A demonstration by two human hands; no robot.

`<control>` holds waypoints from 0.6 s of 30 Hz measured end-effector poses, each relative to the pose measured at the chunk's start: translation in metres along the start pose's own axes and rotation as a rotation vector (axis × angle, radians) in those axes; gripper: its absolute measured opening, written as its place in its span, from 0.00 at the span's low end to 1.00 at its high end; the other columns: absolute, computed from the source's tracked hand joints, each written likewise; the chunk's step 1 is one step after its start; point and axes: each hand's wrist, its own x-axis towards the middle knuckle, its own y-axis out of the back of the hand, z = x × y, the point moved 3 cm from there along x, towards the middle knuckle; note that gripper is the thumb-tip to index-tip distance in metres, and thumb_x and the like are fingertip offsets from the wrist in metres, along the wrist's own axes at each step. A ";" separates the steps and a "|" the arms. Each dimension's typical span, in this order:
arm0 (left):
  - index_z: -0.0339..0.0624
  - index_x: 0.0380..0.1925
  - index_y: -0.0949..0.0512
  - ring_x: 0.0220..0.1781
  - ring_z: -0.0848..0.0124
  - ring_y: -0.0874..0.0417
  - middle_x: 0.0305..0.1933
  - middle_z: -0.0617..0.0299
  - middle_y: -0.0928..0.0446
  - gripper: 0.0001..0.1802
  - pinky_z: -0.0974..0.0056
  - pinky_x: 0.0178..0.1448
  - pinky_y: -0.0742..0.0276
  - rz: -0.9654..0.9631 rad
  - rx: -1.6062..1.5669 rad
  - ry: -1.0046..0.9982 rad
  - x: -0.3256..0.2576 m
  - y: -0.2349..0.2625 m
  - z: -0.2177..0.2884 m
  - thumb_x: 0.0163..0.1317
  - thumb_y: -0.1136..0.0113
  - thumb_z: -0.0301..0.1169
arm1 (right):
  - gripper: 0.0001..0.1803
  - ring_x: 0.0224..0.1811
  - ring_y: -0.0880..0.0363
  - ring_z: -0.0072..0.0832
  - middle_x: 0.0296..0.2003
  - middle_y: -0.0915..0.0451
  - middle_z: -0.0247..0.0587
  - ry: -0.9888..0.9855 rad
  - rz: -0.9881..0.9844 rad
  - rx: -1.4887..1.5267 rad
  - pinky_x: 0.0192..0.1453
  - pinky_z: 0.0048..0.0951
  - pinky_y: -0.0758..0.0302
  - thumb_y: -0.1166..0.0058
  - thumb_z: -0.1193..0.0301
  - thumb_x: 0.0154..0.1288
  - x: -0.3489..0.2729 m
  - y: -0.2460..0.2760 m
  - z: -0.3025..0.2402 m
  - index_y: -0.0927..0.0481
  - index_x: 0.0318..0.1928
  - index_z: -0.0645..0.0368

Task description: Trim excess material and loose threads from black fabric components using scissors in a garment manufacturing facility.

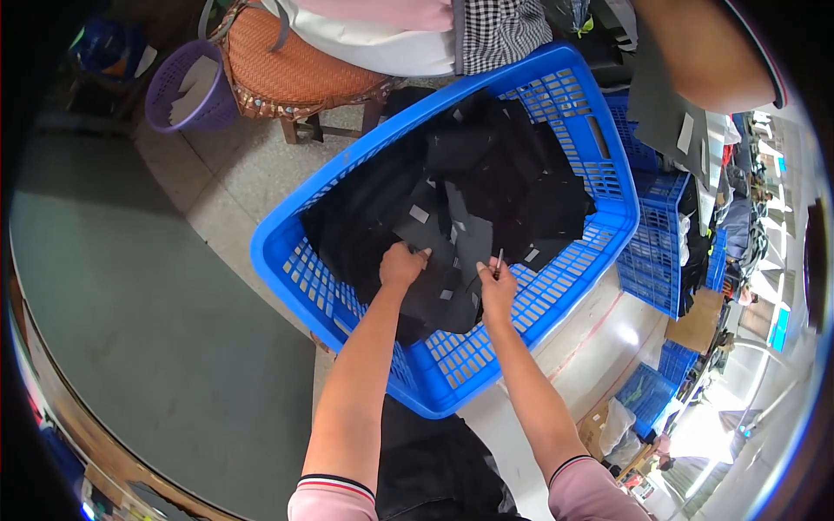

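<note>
A large blue plastic basket (274, 230) with slotted walls stands in front of me, heaped with black cut fabric pieces (460, 148). Several of them carry small pale labels (419, 214). My left hand (404, 265) is closed, pinching the edge of a dark fabric piece (424, 233) in the near part of the basket. Just to its right, my right hand (498, 286) is closed around a slim metal tool (499, 258) that points upward; its kind is too small to make out. Its fingertips also touch the edge of a dark grey fabric strip (473, 241).
A grey-green tabletop (156, 330) spreads along the left. Beyond the basket stand a stool with an orange cushion (300, 65) and a purple bin (178, 95). Another person's bent arm (712, 61) reaches in at upper right. Blue crates (647, 247) line the right side.
</note>
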 end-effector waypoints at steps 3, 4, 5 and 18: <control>0.38 0.41 0.21 0.49 0.54 0.22 0.42 0.47 0.21 0.24 0.58 0.54 0.29 0.035 -0.080 -0.052 -0.002 -0.020 -0.006 0.49 0.38 0.45 | 0.09 0.30 0.33 0.15 0.29 0.27 0.28 -0.030 0.089 0.003 0.35 0.18 0.35 0.43 0.76 0.56 0.005 0.025 -0.011 0.24 0.38 0.66; 0.39 0.43 0.22 0.49 0.53 0.23 0.42 0.46 0.21 0.24 0.57 0.53 0.28 0.083 -0.103 -0.037 -0.004 -0.023 -0.004 0.49 0.38 0.44 | 0.08 0.29 0.33 0.15 0.28 0.27 0.28 -0.048 0.132 0.018 0.35 0.18 0.35 0.43 0.76 0.56 0.007 0.036 -0.015 0.24 0.37 0.66; 0.39 0.43 0.22 0.49 0.53 0.23 0.42 0.46 0.21 0.24 0.57 0.53 0.28 0.075 -0.104 -0.043 -0.005 -0.025 -0.004 0.49 0.38 0.44 | 0.08 0.30 0.33 0.16 0.27 0.28 0.28 -0.023 0.123 0.042 0.36 0.19 0.35 0.44 0.77 0.57 0.006 0.046 -0.026 0.24 0.37 0.66; 0.39 0.42 0.22 0.34 0.64 0.19 0.33 0.57 0.20 0.16 0.63 0.44 0.26 -0.116 -0.879 -0.008 0.033 -0.013 -0.028 0.52 0.39 0.31 | 0.10 0.10 0.47 0.08 0.18 0.35 0.22 -0.170 -0.105 0.246 0.11 0.14 0.56 0.41 0.75 0.52 -0.056 0.105 -0.134 0.30 0.32 0.54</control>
